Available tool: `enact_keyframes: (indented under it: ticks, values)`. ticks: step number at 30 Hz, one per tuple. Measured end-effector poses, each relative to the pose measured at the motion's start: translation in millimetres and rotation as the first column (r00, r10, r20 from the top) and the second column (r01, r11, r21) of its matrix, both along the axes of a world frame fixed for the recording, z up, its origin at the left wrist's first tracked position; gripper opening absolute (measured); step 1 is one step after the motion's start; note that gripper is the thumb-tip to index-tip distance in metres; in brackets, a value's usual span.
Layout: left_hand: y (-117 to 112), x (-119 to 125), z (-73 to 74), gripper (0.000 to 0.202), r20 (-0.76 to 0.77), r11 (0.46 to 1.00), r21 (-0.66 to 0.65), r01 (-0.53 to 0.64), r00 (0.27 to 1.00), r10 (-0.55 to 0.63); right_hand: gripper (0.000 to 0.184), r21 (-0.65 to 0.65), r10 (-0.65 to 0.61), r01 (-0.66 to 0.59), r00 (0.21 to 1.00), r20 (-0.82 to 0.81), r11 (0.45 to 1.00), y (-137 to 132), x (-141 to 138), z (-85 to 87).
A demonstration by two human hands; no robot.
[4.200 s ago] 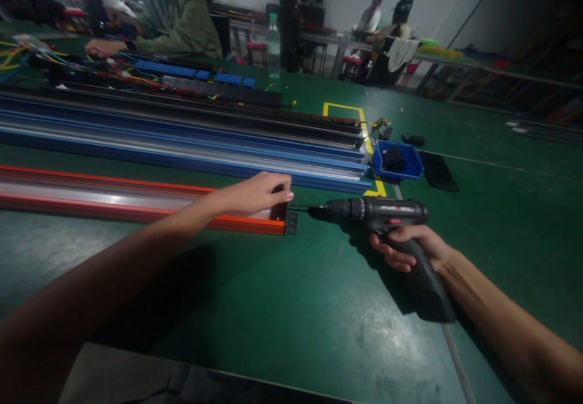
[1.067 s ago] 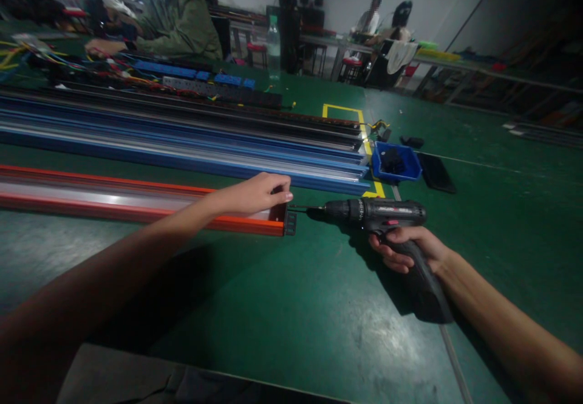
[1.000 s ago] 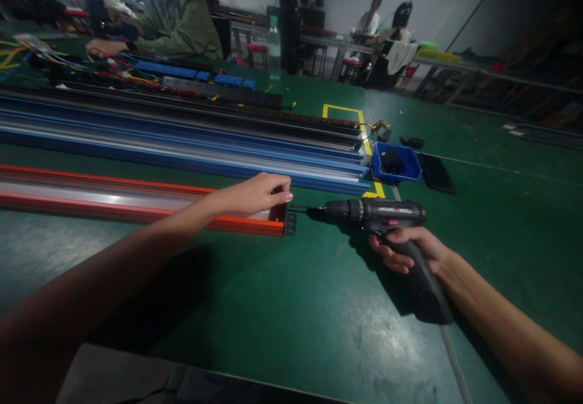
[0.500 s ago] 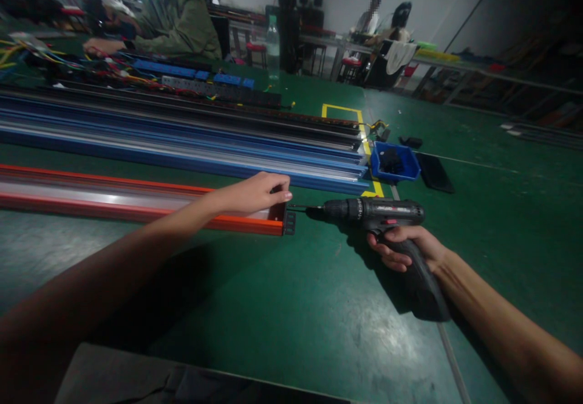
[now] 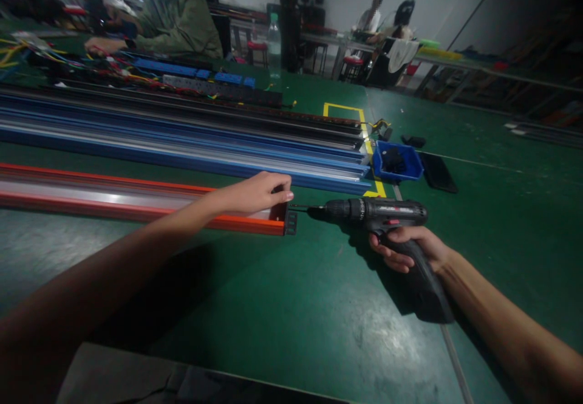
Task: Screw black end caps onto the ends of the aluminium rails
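My right hand (image 5: 410,249) is wrapped round the grip of a black cordless drill (image 5: 378,211), which points left. Its thin bit reaches a black end cap (image 5: 291,220) on the right end of a long orange metal profile (image 5: 255,224). My left hand (image 5: 264,192) lies over that end of the profile, its fingers bent down at the cap and its thumb along the near side. The fingertips press on the cap end and are partly hidden. Whether a screw sits at the bit's tip is too small to tell.
Several blue metal profiles (image 5: 228,152) lie just behind the orange one. A blue bin (image 5: 412,164) of black parts and a dark phone-like slab (image 5: 438,172) are at the right. Wired strips (image 5: 191,81), a bottle (image 5: 274,48) and a co-worker's sleeve (image 5: 191,27) are farther back.
Both hands, the drill and the orange profile hold nearly the same positions. The whole view has shifted very slightly.
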State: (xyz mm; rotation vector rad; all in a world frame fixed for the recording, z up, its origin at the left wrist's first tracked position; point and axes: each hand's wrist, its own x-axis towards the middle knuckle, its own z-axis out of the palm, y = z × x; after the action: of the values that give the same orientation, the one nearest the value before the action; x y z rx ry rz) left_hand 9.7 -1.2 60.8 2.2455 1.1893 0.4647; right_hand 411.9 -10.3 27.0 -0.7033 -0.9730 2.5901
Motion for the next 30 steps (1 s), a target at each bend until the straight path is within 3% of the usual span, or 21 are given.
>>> enact_keyframes:
  ticks: [30]
  values:
    - [-0.4,0.1,0.6,0.032,0.013,1.0,-0.01,-0.003,1.0,0.004,0.021,0.022,-0.035,0.033,0.998,0.05,0.999,-2.4,-1.0,2.5]
